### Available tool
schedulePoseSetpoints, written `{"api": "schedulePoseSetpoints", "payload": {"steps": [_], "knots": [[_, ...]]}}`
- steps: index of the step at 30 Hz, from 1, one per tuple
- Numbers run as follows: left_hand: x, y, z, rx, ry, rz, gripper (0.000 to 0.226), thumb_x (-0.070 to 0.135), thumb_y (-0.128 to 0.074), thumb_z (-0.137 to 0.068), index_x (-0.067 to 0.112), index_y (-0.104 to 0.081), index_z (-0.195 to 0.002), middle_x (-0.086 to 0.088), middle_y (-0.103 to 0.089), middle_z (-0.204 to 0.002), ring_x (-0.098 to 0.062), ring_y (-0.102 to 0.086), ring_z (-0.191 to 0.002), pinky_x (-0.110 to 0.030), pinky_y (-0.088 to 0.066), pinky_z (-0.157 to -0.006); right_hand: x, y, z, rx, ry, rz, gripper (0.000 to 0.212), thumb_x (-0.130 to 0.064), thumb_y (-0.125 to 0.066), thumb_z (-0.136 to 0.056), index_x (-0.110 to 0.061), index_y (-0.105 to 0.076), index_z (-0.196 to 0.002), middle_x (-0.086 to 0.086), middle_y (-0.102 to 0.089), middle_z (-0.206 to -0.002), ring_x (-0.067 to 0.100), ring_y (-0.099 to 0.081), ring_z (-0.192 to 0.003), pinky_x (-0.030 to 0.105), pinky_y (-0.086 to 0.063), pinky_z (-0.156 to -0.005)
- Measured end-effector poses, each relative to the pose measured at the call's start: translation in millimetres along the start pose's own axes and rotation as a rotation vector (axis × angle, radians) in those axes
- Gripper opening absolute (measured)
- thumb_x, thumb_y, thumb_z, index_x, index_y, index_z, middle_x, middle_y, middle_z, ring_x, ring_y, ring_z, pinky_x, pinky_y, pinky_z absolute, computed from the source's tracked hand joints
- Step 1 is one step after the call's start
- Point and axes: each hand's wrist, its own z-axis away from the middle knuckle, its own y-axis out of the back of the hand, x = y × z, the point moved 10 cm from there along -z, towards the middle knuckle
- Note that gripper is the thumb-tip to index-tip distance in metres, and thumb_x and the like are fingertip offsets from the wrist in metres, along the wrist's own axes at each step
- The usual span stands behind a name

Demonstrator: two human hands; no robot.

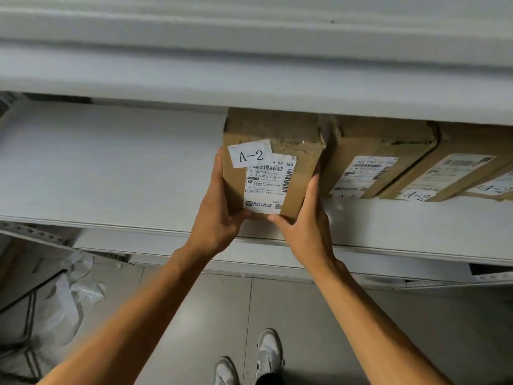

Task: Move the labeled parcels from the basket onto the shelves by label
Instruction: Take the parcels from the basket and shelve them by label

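Left hand (219,215) and right hand (305,226) clamp the A-2 parcel (273,173), long axis toward 12 o'clock; shelved parcels (383,159) at 3 o'clock.

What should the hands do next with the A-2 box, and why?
Probably slide the box a little further back on the shelf, then let go. Both the left hand and the right hand grip its near end at the shelf's front edge. Its tag reads A-2, like the tags on the boxes beside it, so this looks like the right spot.
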Motion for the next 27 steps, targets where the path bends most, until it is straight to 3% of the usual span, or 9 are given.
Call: {"api": "schedulePoseSetpoints", "payload": {"steps": [4, 7, 10, 12, 15, 17, 21, 23, 27], "knots": [[-10, -8, -9, 0.088, -0.042, -0.020, 0.093, 0.000, -0.077, -0.080, 0.012, -0.021, -0.153, -0.002, -0.050, -0.144, -0.018, -0.054, -0.119, -0.007, -0.048, -0.087, -1, 7, 10, 0.360, 0.072, 0.080, 0.102, -0.016, -0.086, -0.077, -0.011, -0.014, -0.149, 0.033, -0.044, -0.144, 0.040, -0.045, -0.130, 0.052, -0.051, -0.098], [-18, -11, -10, 0.179, -0.046, 0.005, 0.082, 0.005, -0.077, -0.080, 0.015, -0.032, -0.148, 0.002, -0.052, -0.140, -0.015, -0.054, -0.120, -0.026, -0.053, -0.093, 3, 0, 23, 0.382, 0.030, -0.054, 0.100, -0.013, -0.080, -0.081, -0.025, -0.011, -0.153, 0.021, -0.036, -0.150, 0.038, -0.046, -0.134, 0.053, -0.048, -0.102], [-25, -17, -13, 0.199, -0.041, 0.021, 0.086, 0.019, -0.080, -0.080, 0.019, -0.031, -0.151, 0.001, -0.046, -0.146, -0.015, -0.047, -0.131, -0.037, -0.050, -0.101, -3, -2, 39, 0.389, 0.081, -0.121, 0.085, -0.009, -0.076, -0.081, -0.012, -0.026, -0.150, 0.017, -0.036, -0.150, 0.032, -0.042, -0.138, 0.049, -0.046, -0.105], [-25, -21, -15, 0.213, -0.026, 0.014, 0.089, 0.023, -0.080, -0.079, 0.016, -0.029, -0.152, -0.005, -0.043, -0.146, -0.014, -0.045, -0.131, -0.029, -0.047, -0.104, -9, -9, 39, 0.314, 0.128, -0.066, 0.077, -0.009, -0.073, -0.082, -0.005, -0.036, -0.149, 0.016, -0.034, -0.153, 0.027, -0.038, -0.142, 0.045, -0.044, -0.108], [-21, -26, -24, 0.210, -0.013, -0.030, 0.090, 0.018, -0.079, -0.082, 0.012, -0.025, -0.154, -0.012, -0.040, -0.144, -0.011, -0.042, -0.124, -0.006, -0.037, -0.095, -10, -14, 27, 0.175, 0.111, 0.007, 0.080, -0.018, -0.069, -0.084, -0.012, -0.031, -0.155, 0.009, -0.021, -0.162, 0.019, -0.027, -0.150, 0.040, -0.042, -0.112], [-21, -25, -29, 0.191, 0.005, -0.059, 0.086, 0.018, -0.074, -0.087, 0.016, -0.021, -0.155, -0.011, -0.040, -0.146, -0.011, -0.043, -0.122, -0.011, -0.037, -0.095, -9, -19, 25, 0.054, 0.085, 0.044, 0.085, -0.020, -0.068, -0.086, -0.019, -0.024, -0.158, 0.003, -0.012, -0.166, 0.017, -0.020, -0.152, 0.033, -0.038, -0.114], [-17, -13, -8, 0.069, 0.047, -0.205, 0.062, 0.021, -0.056, -0.098, 0.019, -0.029, -0.153, -0.008, -0.044, -0.150, -0.026, -0.049, -0.129, -0.040, -0.046, -0.104, -7, -14, 48, -0.095, 0.015, 0.168, 0.084, -0.021, -0.065, -0.090, -0.022, -0.017, -0.159, 0.002, -0.009, -0.167, 0.019, -0.017, -0.151, 0.035, -0.035, -0.112], [-20, -6, 18, -0.041, 0.063, -0.344, 0.059, 0.021, -0.056, -0.097, 0.015, -0.034, -0.151, -0.009, -0.044, -0.151, -0.030, -0.045, -0.133, -0.042, -0.041, -0.108, -7, -13, 63, -0.179, -0.036, 0.277, 0.082, -0.024, -0.061, -0.094, -0.022, -0.013, -0.160, 0.004, -0.004, -0.168, 0.024, -0.015, -0.151, 0.035, -0.034, -0.113], [-31, 20, 74, -0.216, 0.141, -0.620, 0.062, 0.039, -0.055, -0.097, 0.018, -0.035, -0.152, -0.011, -0.036, -0.157, -0.032, -0.031, -0.143, -0.043, -0.030, -0.117, -32, -15, 84, -0.348, 0.008, 0.508, 0.079, -0.028, -0.055, -0.098, -0.019, -0.007, -0.160, 0.011, 0.001, -0.167, 0.030, -0.012, -0.151, 0.039, -0.028, -0.118]]}}
